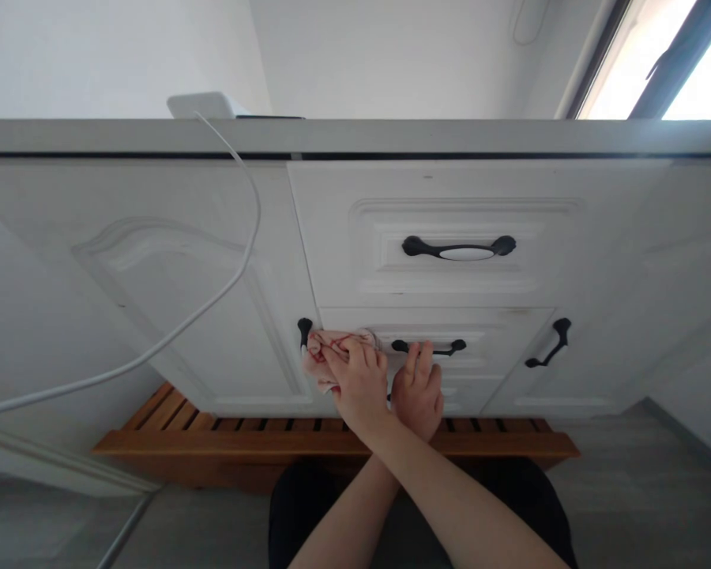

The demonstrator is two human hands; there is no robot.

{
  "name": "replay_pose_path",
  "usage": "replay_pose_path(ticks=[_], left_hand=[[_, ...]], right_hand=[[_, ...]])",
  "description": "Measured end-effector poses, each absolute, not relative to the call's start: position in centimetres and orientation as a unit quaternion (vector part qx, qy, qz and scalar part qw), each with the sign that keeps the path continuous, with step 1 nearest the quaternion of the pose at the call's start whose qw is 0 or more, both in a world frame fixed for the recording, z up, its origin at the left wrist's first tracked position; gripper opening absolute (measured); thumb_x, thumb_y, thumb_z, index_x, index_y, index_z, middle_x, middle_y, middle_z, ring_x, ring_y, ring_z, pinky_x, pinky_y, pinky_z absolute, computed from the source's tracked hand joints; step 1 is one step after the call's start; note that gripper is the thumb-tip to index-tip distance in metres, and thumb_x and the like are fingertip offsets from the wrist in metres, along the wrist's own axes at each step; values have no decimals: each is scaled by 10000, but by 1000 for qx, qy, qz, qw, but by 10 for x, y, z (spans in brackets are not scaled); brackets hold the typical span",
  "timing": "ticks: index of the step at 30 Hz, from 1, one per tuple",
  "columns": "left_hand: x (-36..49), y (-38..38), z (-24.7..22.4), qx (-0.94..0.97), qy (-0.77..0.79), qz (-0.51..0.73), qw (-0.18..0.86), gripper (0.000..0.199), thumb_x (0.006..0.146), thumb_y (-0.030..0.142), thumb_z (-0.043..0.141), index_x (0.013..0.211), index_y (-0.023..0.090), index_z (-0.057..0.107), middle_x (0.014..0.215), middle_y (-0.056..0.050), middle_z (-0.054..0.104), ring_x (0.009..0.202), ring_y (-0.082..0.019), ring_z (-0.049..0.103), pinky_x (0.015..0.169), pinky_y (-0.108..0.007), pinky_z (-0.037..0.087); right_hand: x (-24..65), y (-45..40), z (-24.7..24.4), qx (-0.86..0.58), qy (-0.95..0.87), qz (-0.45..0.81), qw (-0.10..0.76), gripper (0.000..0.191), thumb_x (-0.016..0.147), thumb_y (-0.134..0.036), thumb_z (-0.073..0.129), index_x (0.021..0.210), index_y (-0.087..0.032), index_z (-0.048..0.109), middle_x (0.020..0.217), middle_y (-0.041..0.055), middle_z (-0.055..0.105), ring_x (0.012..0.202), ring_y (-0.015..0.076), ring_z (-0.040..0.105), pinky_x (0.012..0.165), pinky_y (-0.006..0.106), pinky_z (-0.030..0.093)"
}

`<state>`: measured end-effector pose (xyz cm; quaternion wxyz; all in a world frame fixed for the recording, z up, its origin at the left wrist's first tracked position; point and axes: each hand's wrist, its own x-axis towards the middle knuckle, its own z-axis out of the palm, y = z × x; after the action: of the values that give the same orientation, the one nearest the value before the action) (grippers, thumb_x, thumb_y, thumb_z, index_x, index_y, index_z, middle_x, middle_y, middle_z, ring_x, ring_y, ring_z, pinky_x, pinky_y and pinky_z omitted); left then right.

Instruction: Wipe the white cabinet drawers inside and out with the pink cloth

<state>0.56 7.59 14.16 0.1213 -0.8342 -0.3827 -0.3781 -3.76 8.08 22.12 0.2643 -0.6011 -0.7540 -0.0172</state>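
- While the head view shows a pink-and-red cloth (318, 357) pressed to the white cabinet front (616, 261), the rubbing looks underway rather than finished; how much is already done cannot be told.
- What seems left: a faint brownish smudge (517, 310) along the top edge of the middle drawer (498, 336), and a small dark mark (427, 177) on the upper drawer (325, 229). Both drawers sit closed.
- The cloth lies bunched under the right grip (359, 379), whose fingers clasp and flatten it at the middle drawer's left end, just beside the left door's handle (305, 332).
- The forearms cross, the right over the left.
- The left grip (418, 391) is off the cloth; two of its fingers lie across the middle drawer's black handle (457, 346), though whether they hook around it I cannot tell.
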Motion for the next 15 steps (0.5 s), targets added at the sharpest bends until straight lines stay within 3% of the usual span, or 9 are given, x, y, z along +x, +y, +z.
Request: replay_pose_path(ticks=[7,12,15], left_hand=[[4,59,113,-836,-398,-358,124,525,885,191,555,1410,211,558,1682,-70,275,1561,-281,221,1095,-410,460],[-9,18,50,-899,-339,-258,106,475,981,281,495,1449,205,522,1635,-106,373,1507,-261,349,1069,-382,474],[-19,-6,23,-927,-327,-177,57,456,1035,381,430,1428,179,541,1634,-143,362,1490,-317,374,1121,-486,441]], right_hand=[[-31,75,194,-598,-764,5,242,562,857,-279,715,1393,-354,564,1395,73,539,1287,292,446,1002,460,391],[-26,75,160,-602,-767,14,222,514,907,-250,658,1394,-386,568,1404,61,549,1278,267,459,987,444,379],[-23,75,149,-592,-775,8,221,449,946,-237,594,1371,-383,587,1378,60,569,1260,261,467,976,444,370]])
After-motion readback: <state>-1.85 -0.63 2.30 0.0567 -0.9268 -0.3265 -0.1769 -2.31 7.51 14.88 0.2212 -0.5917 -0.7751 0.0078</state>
